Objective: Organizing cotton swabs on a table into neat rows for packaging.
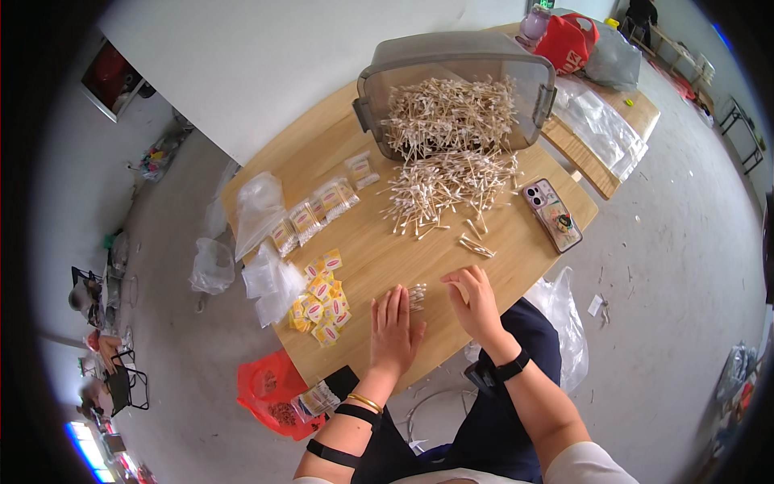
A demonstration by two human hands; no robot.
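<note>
My left hand (393, 327) lies palm down on the wooden table, fingers stretched out. Against its fingers is a small bunch of cotton swabs (418, 296), partly hidden by the hand. My right hand (476, 305) hovers just to the right of that bunch, fingers bent but apart, with nothing visible in it. Beyond both hands a few loose cotton swabs (476, 246) lie near a large heap of swabs (451, 189). That heap spills from a grey translucent bin (451, 50) tipped on its side. Small yellow-and-white paper cards (322, 306) are piled left of my left hand.
Filled swab packs (305, 222) stand in a row at the left, beside clear plastic bags (260, 202). A phone (552, 214) lies near the right table edge. A red bag (270, 395) hangs below the near left edge. Plastic sheets (601, 129) cover a side bench.
</note>
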